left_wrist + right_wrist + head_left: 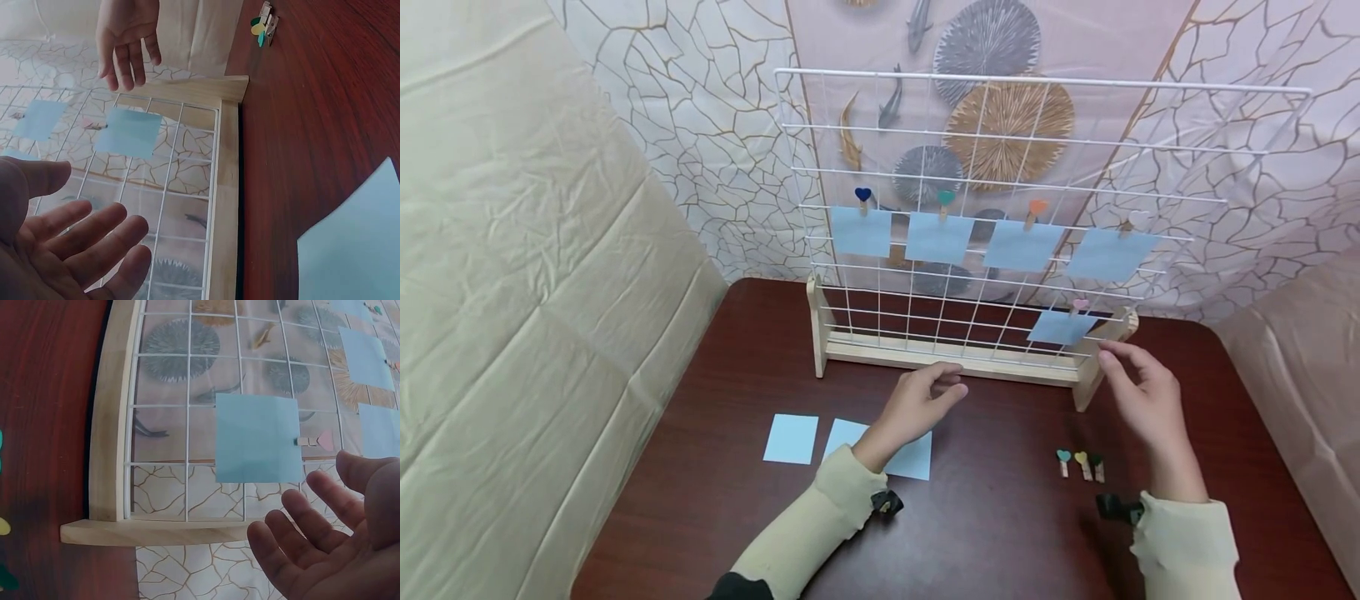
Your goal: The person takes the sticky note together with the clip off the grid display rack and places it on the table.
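Observation:
My left hand (920, 402) hovers over the table in front of the grid rack, holding nothing, its fingers relaxed and apart in the left wrist view. Nothing is in my right hand (1146, 396) either; it hangs by the rack's right foot, close to the lowest blue paper (1062, 327). A pink heart clothespin (317, 441) clips that paper to the white wire grid (880, 317). Higher up, several blue papers (937, 239) hang in a row, under dark blue (862, 196), green (945, 200), orange (1037, 208) and white heart clothespins (1137, 218).
Loose blue papers lie at the left: a small one (792, 438) and others (913, 457) partly behind my left forearm. Several heart clothespins (1082, 467), teal, yellow and dark green, lie at the right. The rack's wooden base (880, 354) crosses the back of the dark table (992, 517).

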